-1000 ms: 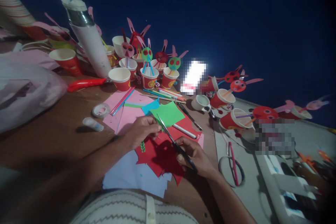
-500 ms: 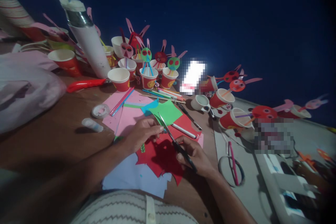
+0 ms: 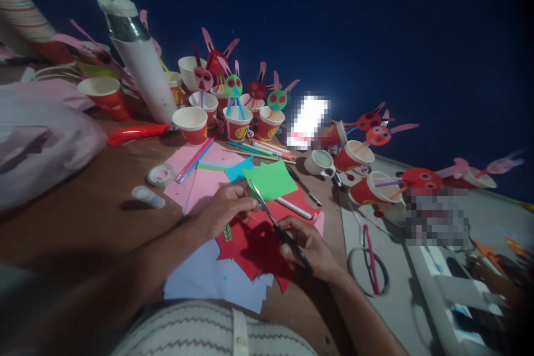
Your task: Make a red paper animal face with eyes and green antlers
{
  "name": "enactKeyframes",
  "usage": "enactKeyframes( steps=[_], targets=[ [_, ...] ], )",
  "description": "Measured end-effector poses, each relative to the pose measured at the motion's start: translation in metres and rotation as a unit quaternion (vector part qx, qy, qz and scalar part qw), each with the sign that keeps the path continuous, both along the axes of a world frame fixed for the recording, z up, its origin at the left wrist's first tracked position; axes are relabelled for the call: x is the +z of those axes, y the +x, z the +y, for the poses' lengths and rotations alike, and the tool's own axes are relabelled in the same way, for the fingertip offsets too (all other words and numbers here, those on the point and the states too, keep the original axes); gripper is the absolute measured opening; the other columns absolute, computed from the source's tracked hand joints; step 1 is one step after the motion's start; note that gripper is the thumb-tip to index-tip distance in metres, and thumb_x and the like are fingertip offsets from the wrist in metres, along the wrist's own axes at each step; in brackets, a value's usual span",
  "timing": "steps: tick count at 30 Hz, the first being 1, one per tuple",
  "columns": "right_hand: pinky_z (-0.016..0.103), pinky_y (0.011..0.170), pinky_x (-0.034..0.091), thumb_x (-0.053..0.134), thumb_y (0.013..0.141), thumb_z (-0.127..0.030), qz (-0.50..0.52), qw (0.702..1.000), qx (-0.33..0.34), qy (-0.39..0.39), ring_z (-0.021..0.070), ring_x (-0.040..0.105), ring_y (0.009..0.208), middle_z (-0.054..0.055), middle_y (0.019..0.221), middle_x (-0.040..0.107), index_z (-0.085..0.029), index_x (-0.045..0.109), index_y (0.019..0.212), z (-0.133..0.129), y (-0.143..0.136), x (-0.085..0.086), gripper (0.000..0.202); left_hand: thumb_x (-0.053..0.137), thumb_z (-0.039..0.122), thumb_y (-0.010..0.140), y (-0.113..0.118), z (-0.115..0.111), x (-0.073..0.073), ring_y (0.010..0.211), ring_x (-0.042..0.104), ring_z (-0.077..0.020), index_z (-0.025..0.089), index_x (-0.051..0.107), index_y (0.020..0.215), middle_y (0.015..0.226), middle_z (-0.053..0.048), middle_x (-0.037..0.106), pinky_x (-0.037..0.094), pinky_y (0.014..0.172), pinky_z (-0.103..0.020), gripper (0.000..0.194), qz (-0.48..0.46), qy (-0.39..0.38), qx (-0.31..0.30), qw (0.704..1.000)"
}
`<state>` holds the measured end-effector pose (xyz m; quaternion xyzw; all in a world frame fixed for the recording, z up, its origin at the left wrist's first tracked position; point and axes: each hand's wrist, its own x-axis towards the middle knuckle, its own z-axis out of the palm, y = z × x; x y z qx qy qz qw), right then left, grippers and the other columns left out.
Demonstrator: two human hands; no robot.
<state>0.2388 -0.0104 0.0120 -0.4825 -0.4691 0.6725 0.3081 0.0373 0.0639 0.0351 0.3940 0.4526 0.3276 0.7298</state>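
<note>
My right hand (image 3: 306,247) grips black-handled scissors (image 3: 273,221), their blades pointing up and left. The blade tips reach the left edge of a bright green paper sheet (image 3: 273,179). Close beside the blades, my left hand (image 3: 229,208) has thumb and fingers pinched together. A tiny bluish-green bit shows near its fingertips, too small to make out. Beneath both hands lies jagged-cut red paper (image 3: 258,247), with a small green leaf-patterned piece (image 3: 227,232) on it. A white marker (image 3: 294,208) rests across the red paper.
Pink paper (image 3: 208,189) and pale blue sheets (image 3: 208,283) lie around. Red paper cups (image 3: 191,129) with bunny-faced straws line the back. A thermos (image 3: 144,67), a mug (image 3: 319,163), a glue bottle (image 3: 148,197) and a red-handled tool (image 3: 137,134) stand or lie nearby.
The green sheet has shifted slightly right, uncovering more of the blue paper and covering the marker's upper end. My left hand has drawn a little left; the scissors stay nearly in place.
</note>
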Motion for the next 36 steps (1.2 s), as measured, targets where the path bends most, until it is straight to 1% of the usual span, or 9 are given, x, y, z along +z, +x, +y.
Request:
enactKeyframes(
  steps=[6, 13, 19, 24, 29, 36],
  targets=[
    [0.015, 0.039, 0.033, 0.075, 0.065, -0.035, -0.019, 1.0, 0.0, -0.005, 0.0038, 0.044, 0.04, -0.008, 0.056, 0.049, -0.017, 0.051, 0.091, -0.001, 0.001, 0.002, 0.039, 0.068, 0.026, 0.056, -0.002, 0.002, 0.001, 0.042, 0.048, -0.0066, 0.011, 0.058, 0.06, 0.051, 0.001, 0.057, 0.036, 0.043, -0.019, 0.018, 0.017, 0.001, -0.016, 1.0],
    [0.014, 0.039, 0.032, 0.074, 0.066, -0.036, -0.016, 1.0, 0.006, -0.01, 0.0036, 0.043, 0.039, -0.008, 0.055, 0.049, -0.017, 0.051, 0.091, -0.001, 0.003, 0.003, 0.039, 0.066, 0.024, 0.056, -0.003, 0.004, 0.002, 0.041, 0.047, -0.0063, 0.011, 0.058, 0.061, 0.051, 0.001, 0.057, 0.036, 0.043, -0.02, 0.016, 0.023, 0.002, -0.031, 0.999],
    [0.014, 0.037, 0.031, 0.076, 0.064, -0.035, -0.017, 1.0, 0.003, -0.013, 0.0028, 0.041, 0.038, -0.009, 0.054, 0.047, -0.017, 0.051, 0.088, -0.001, 0.004, 0.004, 0.039, 0.066, 0.025, 0.057, -0.004, 0.004, 0.001, 0.041, 0.047, -0.0064, 0.012, 0.058, 0.06, 0.049, 0.001, 0.055, 0.036, 0.043, -0.02, 0.016, 0.023, 0.008, -0.045, 0.999],
    [0.014, 0.038, 0.033, 0.075, 0.066, -0.034, -0.02, 1.0, 0.012, -0.011, 0.0026, 0.042, 0.038, -0.008, 0.055, 0.049, -0.017, 0.052, 0.088, -0.001, 0.007, 0.002, 0.036, 0.066, 0.024, 0.058, -0.005, 0.004, 0.0, 0.041, 0.046, -0.0061, 0.012, 0.058, 0.062, 0.051, 0.001, 0.056, 0.035, 0.043, -0.02, 0.015, 0.025, 0.011, -0.056, 0.998],
    [0.013, 0.037, 0.033, 0.074, 0.067, -0.033, -0.022, 1.0, 0.013, -0.018, 0.0023, 0.042, 0.038, -0.008, 0.059, 0.049, -0.018, 0.053, 0.09, -0.002, 0.013, 0.0, 0.035, 0.066, 0.023, 0.058, -0.006, 0.005, -0.001, 0.041, 0.047, -0.0063, 0.011, 0.059, 0.058, 0.05, 0.0, 0.057, 0.034, 0.042, -0.019, 0.015, 0.029, 0.015, -0.074, 0.997],
    [0.013, 0.038, 0.032, 0.074, 0.068, -0.034, -0.03, 0.998, 0.048, -0.013, 0.0027, 0.042, 0.039, -0.008, 0.057, 0.049, -0.017, 0.055, 0.09, 0.001, 0.02, 0.002, 0.034, 0.066, 0.021, 0.061, -0.009, 0.007, -0.004, 0.04, 0.047, -0.0069, 0.013, 0.061, 0.06, 0.046, 0.002, 0.055, 0.033, 0.04, -0.018, 0.01, 0.023, 0.004, -0.106, 0.994]
  ],
)
